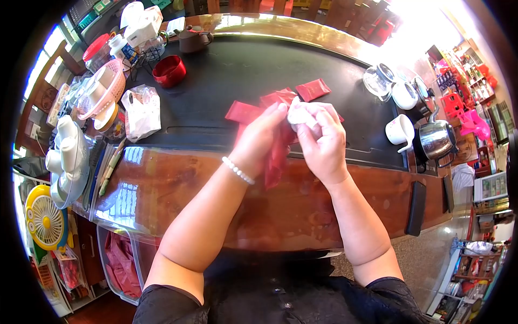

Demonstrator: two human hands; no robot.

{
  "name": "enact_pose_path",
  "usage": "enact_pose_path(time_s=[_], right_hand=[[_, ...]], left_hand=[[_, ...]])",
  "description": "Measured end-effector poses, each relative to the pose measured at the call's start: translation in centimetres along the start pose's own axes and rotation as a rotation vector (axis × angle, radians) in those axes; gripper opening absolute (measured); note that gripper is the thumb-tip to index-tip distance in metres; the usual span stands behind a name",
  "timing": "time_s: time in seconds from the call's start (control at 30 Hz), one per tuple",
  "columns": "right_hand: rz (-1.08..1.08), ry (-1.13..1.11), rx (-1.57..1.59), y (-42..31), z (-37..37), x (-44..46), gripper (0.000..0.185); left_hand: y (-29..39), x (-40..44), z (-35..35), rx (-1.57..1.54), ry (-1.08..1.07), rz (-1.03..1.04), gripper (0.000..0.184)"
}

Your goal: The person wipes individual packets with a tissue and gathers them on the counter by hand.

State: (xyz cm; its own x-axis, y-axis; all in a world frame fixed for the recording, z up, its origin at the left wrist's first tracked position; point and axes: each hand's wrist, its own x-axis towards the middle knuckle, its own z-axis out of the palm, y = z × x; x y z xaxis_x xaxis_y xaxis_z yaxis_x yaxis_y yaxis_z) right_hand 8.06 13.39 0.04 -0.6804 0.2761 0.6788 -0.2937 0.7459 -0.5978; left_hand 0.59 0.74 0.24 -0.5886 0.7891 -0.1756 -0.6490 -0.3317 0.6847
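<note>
Over the black tray my two hands meet, their fingertips close together. My left hand, with a white bead bracelet at the wrist, is closed on a sheer red pouch that hangs down between the hands, blurred. Pinched in the fingers of my right hand is a small white crumpled piece; its kind does not show. Behind the hands lie several red packets, one of them a flat shiny red packet beyond my right fingers. Part of this pile is covered by my hands.
The black tray is set into a glossy wooden table. Leftward are a red bowl, a white plastic bag and a pink basket. Rightward are a white cup, a steel kettle and a black phone.
</note>
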Motion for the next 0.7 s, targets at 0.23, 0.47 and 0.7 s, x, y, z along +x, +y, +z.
enact_pose_path(time_s=[0.23,0.47,0.7], right_hand=[[0.216,0.119,0.073,0.2,-0.3,0.2,0.021],[0.072,-0.054,0.162,-0.4,-0.2,0.0,0.022],[0.023,-0.133,0.253,-1.0,-0.7,0.2,0.017]], left_hand=[[-0.5,-0.6,0.8,0.032,0.002,-0.137,0.035],[-0.3,-0.3,0.6,-0.023,0.056,-0.126,0.039],[-1.2,0.8,-1.3,-0.157,-0.022,-0.144,0.037]])
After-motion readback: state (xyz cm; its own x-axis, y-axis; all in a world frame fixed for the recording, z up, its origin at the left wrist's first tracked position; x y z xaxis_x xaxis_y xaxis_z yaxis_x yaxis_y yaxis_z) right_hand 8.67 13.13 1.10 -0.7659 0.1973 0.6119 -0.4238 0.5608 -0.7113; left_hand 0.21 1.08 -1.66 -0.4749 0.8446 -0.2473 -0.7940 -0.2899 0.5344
